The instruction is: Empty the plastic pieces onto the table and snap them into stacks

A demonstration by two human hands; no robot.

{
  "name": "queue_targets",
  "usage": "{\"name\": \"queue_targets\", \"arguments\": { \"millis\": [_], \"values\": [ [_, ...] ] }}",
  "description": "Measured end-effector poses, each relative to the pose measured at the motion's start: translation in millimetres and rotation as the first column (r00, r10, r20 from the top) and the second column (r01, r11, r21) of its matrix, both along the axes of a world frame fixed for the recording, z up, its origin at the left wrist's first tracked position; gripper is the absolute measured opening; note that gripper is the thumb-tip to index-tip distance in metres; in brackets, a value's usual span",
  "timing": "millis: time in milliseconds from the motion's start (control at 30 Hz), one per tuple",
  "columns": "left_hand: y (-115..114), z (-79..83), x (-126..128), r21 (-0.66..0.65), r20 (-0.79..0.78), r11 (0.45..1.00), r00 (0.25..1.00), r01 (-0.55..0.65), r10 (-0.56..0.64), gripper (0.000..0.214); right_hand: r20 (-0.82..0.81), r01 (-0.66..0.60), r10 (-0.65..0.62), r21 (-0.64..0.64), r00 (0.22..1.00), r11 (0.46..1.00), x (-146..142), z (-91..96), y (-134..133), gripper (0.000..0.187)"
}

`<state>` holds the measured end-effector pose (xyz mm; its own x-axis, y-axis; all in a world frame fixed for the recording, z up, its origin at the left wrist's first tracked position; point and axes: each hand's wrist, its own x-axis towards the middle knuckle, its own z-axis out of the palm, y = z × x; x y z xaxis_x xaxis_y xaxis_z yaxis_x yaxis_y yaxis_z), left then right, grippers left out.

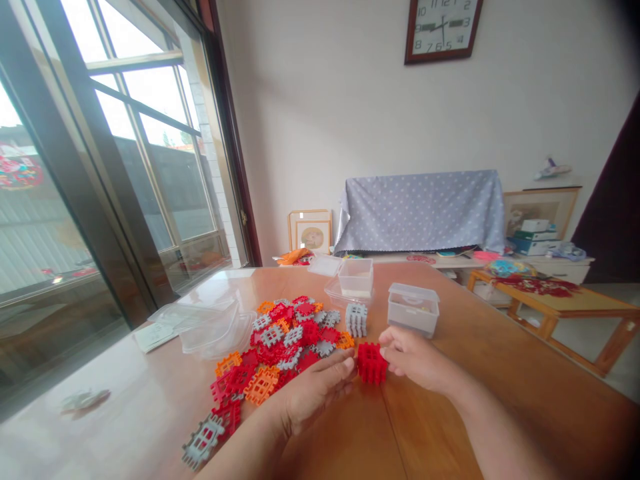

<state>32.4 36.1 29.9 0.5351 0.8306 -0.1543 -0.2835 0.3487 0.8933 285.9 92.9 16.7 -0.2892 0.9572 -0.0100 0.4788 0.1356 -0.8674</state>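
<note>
A stack of red interlocking plastic tiles point(372, 363) stands on the wooden table between my hands. My left hand point(320, 387) is at its left side, fingers stretched out and fingertips close to the tiles; whether they touch cannot be made out. At the stack's right edge, the curled fingers of my right hand point(413, 357) grip the red tiles. Just behind stands a similar stack of grey tiles point(356, 320). To the left spreads a loose pile of red, orange and grey tiles point(280, 340), partly covered by my left hand. One grey tile point(203, 440) lies nearest me.
A clear plastic box point(413, 310) stands behind my right hand, another clear box point(356, 277) farther back. Clear lids and trays point(215, 327) lie at left near a crumpled plastic wrapper point(84, 400). A low wooden table point(555, 300) stands beyond the right edge.
</note>
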Motion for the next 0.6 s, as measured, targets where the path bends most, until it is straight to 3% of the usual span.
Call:
{"name": "queue_targets", "arguments": {
  "millis": [600],
  "values": [
    [-1.8, 1.3, -1.6, 0.03, -0.027, 0.999, 0.999, 0.041, -0.04, 0.055, 0.113, 0.0, 0.002, -0.023, 0.994, 1.0, 1.4, -1.0, 1.5, 0.013]
  ]
}}
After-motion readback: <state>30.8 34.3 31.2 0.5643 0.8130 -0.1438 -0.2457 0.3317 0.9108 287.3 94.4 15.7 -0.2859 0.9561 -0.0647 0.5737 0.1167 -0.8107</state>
